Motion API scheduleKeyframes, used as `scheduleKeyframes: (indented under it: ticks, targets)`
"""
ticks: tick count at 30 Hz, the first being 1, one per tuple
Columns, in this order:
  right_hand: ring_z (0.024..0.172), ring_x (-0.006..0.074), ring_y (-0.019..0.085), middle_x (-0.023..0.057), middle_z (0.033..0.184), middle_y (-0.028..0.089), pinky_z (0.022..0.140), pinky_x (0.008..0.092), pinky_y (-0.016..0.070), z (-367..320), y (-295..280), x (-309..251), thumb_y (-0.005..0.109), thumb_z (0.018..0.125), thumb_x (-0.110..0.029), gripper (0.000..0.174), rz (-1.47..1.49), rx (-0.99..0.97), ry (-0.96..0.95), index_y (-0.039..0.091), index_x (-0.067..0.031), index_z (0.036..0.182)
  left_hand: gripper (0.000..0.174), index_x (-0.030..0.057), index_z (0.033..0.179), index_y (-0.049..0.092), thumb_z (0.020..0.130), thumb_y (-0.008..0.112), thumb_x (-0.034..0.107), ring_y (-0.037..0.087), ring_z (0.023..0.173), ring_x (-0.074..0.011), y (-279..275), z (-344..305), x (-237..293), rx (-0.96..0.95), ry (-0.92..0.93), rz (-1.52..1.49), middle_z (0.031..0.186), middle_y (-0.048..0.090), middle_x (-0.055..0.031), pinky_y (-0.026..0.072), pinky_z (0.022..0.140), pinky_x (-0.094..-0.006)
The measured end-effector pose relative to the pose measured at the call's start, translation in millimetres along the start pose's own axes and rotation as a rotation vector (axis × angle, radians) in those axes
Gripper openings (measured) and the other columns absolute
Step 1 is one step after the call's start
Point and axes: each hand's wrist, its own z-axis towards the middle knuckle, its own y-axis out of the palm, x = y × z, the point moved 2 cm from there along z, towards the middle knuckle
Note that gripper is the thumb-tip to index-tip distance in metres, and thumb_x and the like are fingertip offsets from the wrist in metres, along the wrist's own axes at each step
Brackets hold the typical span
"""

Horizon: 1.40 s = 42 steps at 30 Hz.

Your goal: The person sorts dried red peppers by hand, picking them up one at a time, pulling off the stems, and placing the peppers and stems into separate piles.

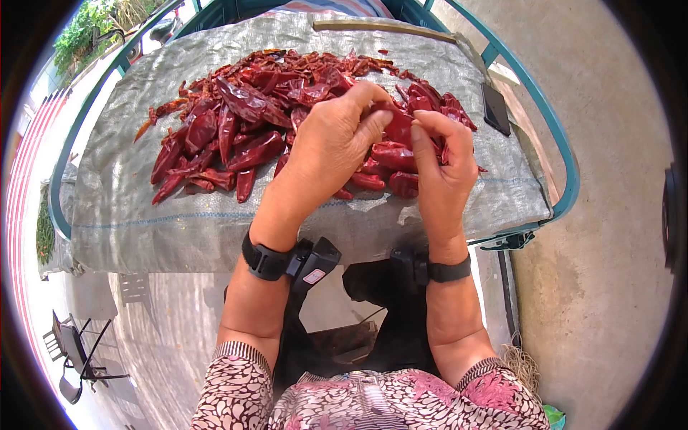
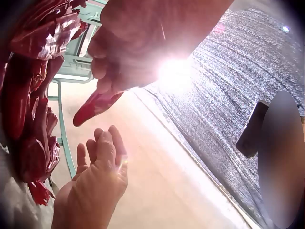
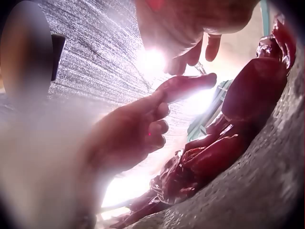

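Observation:
Between the thumb and fingers of my left hand (image 1: 333,136) is a glossy dried red chili pepper (image 1: 400,127). In the left wrist view this chili pepper (image 2: 95,109) points down from the fingers, its upper part hidden by them. My right hand (image 1: 446,154) is just right of it, thumb and index tips close together near the pepper's end in the head view. From the left wrist, a gap shows between the right hand (image 2: 93,183) and the pepper, with the fingers lightly bent. Below both hands lies a broad heap of dried red chili peppers (image 1: 247,118).
The heap rests on a grey woven sheet (image 1: 158,236) over a cart bed with a teal rail (image 1: 555,132). A dark phone (image 1: 495,109) lies at the right edge, a wooden strip (image 1: 383,27) at the back. A folding chair (image 1: 75,347) stands lower left.

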Motion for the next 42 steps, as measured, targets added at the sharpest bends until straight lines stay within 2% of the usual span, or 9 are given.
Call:
scheduleKeyframes:
  ticks: [2,6,15,17,23,32,35,39,42]
  targets:
    - [0.091,0.0220,0.064,0.0083,0.101,0.070,0.082,0.0318,0.0525,-0.7,-0.8,7.3,0.071,0.090,-0.001,0.016,0.055,0.055,0.094,0.072,-0.0058,0.105,0.031,0.0013,0.126,0.059,0.099,0.064,0.015,0.066,0.066,-0.0193,-3.7,1.7,-1.2,0.139,-0.020,-0.028,0.085,0.070,-0.0157,0.0525,0.061,-0.0332]
    - [0.088,0.0219,0.065,0.0083,0.098,0.070,0.080,0.0336,0.0524,-0.6,-5.9,22.1,0.072,0.091,-0.010,0.016,0.070,0.011,0.219,0.073,-0.0068,0.107,0.049,-0.0007,0.143,0.051,0.097,0.064,0.012,0.067,0.070,-0.0128,-10.5,2.4,0.3,0.211,-0.135,-0.165,0.095,0.072,-0.0107,0.0531,0.060,-0.0272]
    - [0.093,0.0272,0.067,0.0051,0.097,0.073,0.084,0.0426,0.0459,-1.1,-19.3,32.8,0.076,0.084,-0.042,0.035,-0.523,-0.422,0.175,0.074,-0.0146,0.106,0.038,-0.0007,0.132,0.060,0.097,0.064,0.012,0.062,0.073,-0.0084,-12.2,-4.3,0.3,-0.111,-0.139,-0.049,0.097,0.066,-0.0052,0.0530,0.065,-0.0242]
    - [0.094,0.0280,0.068,0.0056,0.097,0.073,0.084,0.0422,0.0457,0.0,-21.1,26.1,0.076,0.084,-0.043,0.037,-0.473,-0.493,0.306,0.074,-0.0147,0.107,0.030,-0.0003,0.121,0.065,0.093,0.066,0.011,0.066,0.083,-0.0212,-0.7,-6.8,-10.8,-0.121,0.176,0.176,0.100,0.069,-0.0101,0.0553,0.074,-0.0346]
    - [0.093,0.0202,0.067,0.0087,0.104,0.069,0.085,0.0316,0.0516,-1.3,-19.2,27.9,0.077,0.085,-0.007,0.024,-0.109,-0.329,0.281,0.072,-0.0045,0.109,0.040,0.0018,0.124,0.064,0.085,0.071,0.010,0.061,0.106,-0.0360,21.1,-15.0,-4.7,-0.275,0.162,0.218,0.107,0.064,-0.0168,0.0520,0.090,-0.0425]
    - [0.087,0.0076,0.062,0.0017,0.099,0.070,0.077,0.0219,0.0504,-0.8,-13.8,20.9,0.067,0.099,-0.013,0.018,0.285,-0.057,0.362,0.069,-0.0042,0.115,0.019,0.0059,0.107,0.073,0.094,0.066,0.019,0.070,0.080,-0.0358,15.5,-5.8,9.5,-0.057,0.107,0.355,0.087,0.072,-0.0185,0.0549,0.071,-0.0420]
    - [0.084,0.0063,0.061,0.0025,0.099,0.070,0.074,0.0219,0.0499,-0.4,-14.1,25.7,0.064,0.101,-0.013,0.018,0.429,-0.025,0.465,0.068,-0.0041,0.117,0.014,0.0039,0.104,0.071,0.095,0.064,0.013,0.071,0.073,-0.0263,5.4,-1.9,7.2,0.108,-0.024,0.317,0.080,0.071,-0.0152,0.0534,0.069,-0.0348]
    - [0.078,0.0055,0.061,0.0011,0.098,0.070,0.071,0.0225,0.0501,-4.4,-11.1,37.8,0.066,0.098,-0.009,0.013,0.180,-0.107,0.354,0.071,-0.0053,0.109,0.021,0.0004,0.115,0.067,0.094,0.066,0.007,0.069,0.076,-0.0199,-7.2,3.3,-5.7,0.310,-0.082,0.273,0.097,0.073,-0.0146,0.0541,0.070,-0.0318]
    - [0.093,0.0198,0.064,0.0063,0.102,0.072,0.085,0.0335,0.0507,-5.1,-10.5,33.0,0.073,0.088,-0.009,0.020,-0.111,-0.252,0.228,0.073,-0.0082,0.108,0.026,-0.0010,0.120,0.066,0.094,0.065,0.005,0.069,0.080,-0.0180,-5.7,4.3,-16.9,0.360,-0.005,0.309,0.107,0.071,-0.0152,0.0545,0.071,-0.0304]
